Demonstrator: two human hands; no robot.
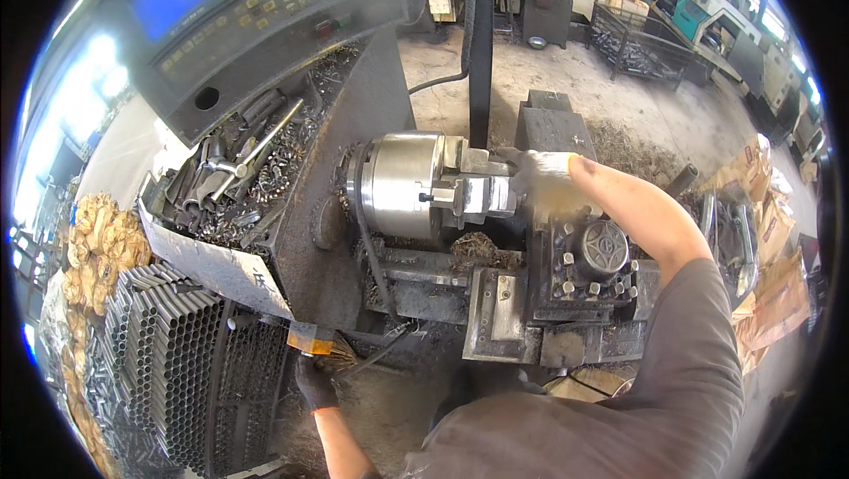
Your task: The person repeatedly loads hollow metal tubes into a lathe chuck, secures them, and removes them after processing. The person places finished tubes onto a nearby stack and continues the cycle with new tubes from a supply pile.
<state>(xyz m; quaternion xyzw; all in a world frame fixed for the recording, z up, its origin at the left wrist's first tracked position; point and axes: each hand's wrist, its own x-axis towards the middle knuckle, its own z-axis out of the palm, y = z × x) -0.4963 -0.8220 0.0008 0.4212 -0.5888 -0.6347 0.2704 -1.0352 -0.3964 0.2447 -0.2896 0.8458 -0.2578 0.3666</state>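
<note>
My right hand (533, 176), in a dark glove with a white cuff, is at the jaws (482, 196) of a lathe chuck (407, 183). Its fingers look closed at the jaw ends; what they grip, if anything, is hidden. Below the right forearm sits a square tool post (594, 258) with several bolts. My left hand (316, 382), also dark-gloved, is low beside the machine's front. It appears closed on a brush (311, 339) with an orange-yellow body, whose bristles fan out to the right. The glove partly hides the grip.
A tray of metal chips (252, 205) holds a T-handled wrench (232, 174). Stacked metal tubes (168, 346) stand at lower left. The control panel (239, 28) with a blue screen is at upper left. A dark upright post (478, 54) rises behind the chuck. Cardboard (778, 275) lies right.
</note>
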